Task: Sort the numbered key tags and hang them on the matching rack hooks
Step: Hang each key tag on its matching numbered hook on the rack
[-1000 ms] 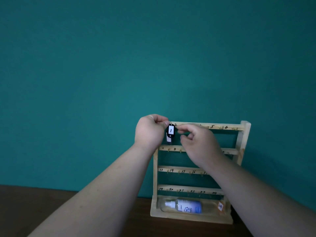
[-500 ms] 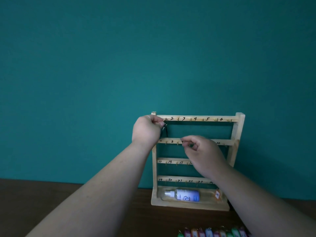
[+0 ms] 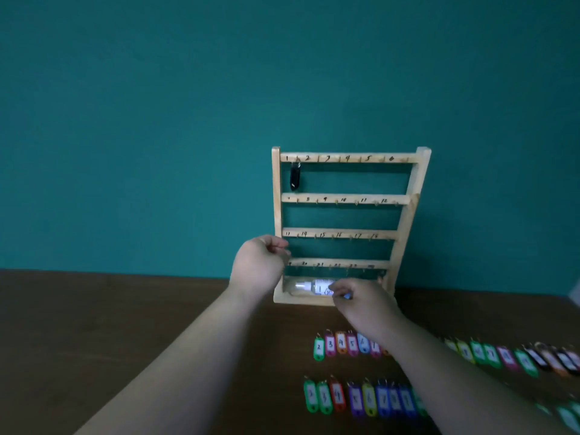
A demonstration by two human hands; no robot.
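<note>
The left hand point(image 3: 259, 268) hangs loosely curled and empty beside the rack point(image 3: 276, 208) at centre frame. The right hand point(image 3: 365, 304) is curled just below, its grip too blurred to tell. The black tag point(image 3: 295, 178) hangs from hook 1. The likely next step is to pinch green tag 2 point(image 3: 319, 348), lower right on the surface point(image 3: 157, 324), by its ring, number facing out.

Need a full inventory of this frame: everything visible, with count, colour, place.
wall: one, teal, behind everything
table: one, dark brown
rack: one, pale wood, on table against wall
black tag: one, black, hanging on hook 1
spray bottle: one, clear, blue-white label, lying in rack's base tray
key tags: many, mixed colours, two rows on table, count unclear
left hand: one, fingers curled, by rack's left post
right hand: one, blurred, before the bottle
</note>
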